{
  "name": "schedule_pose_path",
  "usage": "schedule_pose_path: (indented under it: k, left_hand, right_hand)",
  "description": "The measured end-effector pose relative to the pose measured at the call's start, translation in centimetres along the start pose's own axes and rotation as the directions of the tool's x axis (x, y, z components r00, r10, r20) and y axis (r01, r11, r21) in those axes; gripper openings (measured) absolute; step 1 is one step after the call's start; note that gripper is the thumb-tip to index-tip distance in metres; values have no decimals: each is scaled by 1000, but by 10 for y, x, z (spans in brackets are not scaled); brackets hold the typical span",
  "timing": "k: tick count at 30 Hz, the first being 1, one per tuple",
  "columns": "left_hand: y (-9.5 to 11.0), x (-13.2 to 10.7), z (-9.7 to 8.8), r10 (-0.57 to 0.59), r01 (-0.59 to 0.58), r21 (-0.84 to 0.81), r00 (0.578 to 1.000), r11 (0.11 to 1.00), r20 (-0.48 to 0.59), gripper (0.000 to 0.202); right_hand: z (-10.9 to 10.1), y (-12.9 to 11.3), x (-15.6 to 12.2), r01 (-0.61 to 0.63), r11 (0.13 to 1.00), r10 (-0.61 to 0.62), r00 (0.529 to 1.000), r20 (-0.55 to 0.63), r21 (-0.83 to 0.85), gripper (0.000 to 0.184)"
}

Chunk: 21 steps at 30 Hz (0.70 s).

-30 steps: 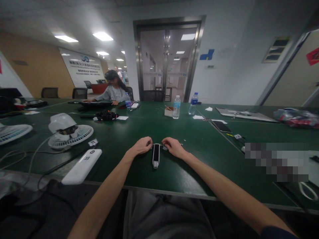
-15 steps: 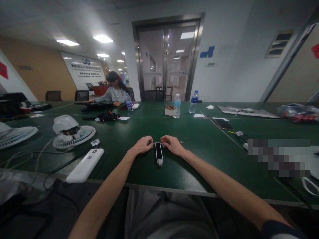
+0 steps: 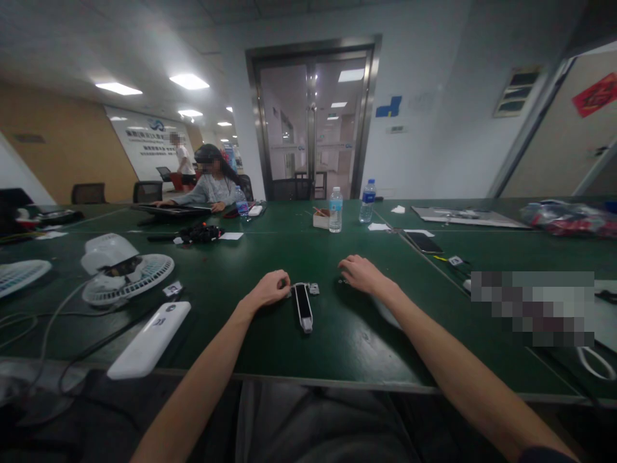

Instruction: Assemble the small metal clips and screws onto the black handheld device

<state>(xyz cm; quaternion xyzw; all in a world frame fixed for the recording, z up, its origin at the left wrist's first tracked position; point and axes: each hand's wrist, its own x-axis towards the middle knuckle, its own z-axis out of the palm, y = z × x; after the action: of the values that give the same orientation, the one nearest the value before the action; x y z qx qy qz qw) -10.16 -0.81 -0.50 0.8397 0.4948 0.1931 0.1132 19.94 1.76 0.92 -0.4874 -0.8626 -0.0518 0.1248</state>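
A long, narrow device with a black face and a pale frame [image 3: 303, 308] lies on the green table in front of me. A small metal bracket [image 3: 314, 289] sticks out at its upper right corner. My left hand [image 3: 270, 288] rests at the device's upper left corner, fingers curled together in a pinch; what lies between the fingertips is hidden. To the right, apart from the device, my right hand [image 3: 364, 274] hovers low with loosely bent, slightly parted fingers and no visible object in them. Tiny ring-like pieces [image 3: 342, 281] lie just under its fingertips.
A white power bank-like block [image 3: 149, 339] and a white fan [image 3: 128, 276] with cables stand to the left. Farther back are a small box [image 3: 321, 218], water bottles [image 3: 335, 211] and a dark phone [image 3: 424, 242]. A person [image 3: 216, 180] sits across the table.
My right hand has left the device's upper right corner and moved right to the tiny pieces, uncovering the metal bracket. My left hand stays beside the device. The view has shifted slightly.
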Motion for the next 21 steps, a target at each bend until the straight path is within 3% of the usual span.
schedule_pose_path:
  k: [3,6,9,14,21]
  left_hand:
    - [0,0,0,-10,9,-17,1000,1000,-19,14]
    - [0,-1,-1,-32,31,-22,999,999,-36,17]
    - [0,-2,-1,-48,47,-32,998,998,-35,19]
    - [1,-3,-1,-33,32,-26,999,999,-35,19]
    - [2,-2,-2,11,-11,-4,1000,1000,-28,17]
  right_hand:
    - [5,18,-2,-133,991,136,979,151,-29,24]
    - [13,27,-1,-181,983,171,963,209,27,20]
    - [18,30,1,-197,978,182,968,174,71,15]
    - [25,34,1,-233,970,232,972,18,64,19]
    - [25,34,2,-219,969,211,975,74,117,9]
